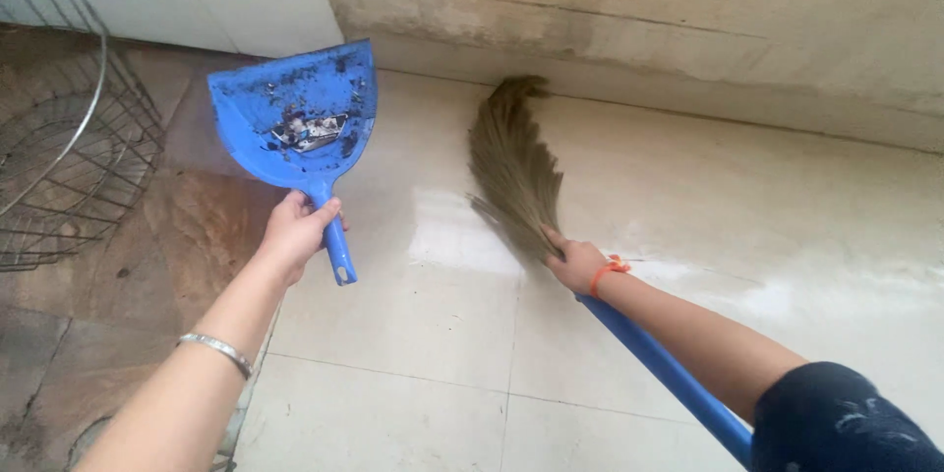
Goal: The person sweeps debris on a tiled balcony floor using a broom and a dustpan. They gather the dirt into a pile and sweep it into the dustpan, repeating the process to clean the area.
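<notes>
Left grip (293, 228) clamped on a blue dustpan (298, 118) holding debris; right grip (576, 265) wrapped round a blue-handled broom (513, 169), bristles on the tiled floor (393, 334) by the wall (688, 29).

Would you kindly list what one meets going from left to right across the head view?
Wire basket → blue dustpan held by the left hand → broom bristles → right hand on the broom.

Pale glossy floor tiles (413, 334) run to the foot of a stained wall (688, 29); to the left the floor turns brown and worn (197, 226). A round wire basket (59, 138) stands on the brown part, and the broom's bristles (511, 167) brush the pale tiles near the wall
</notes>
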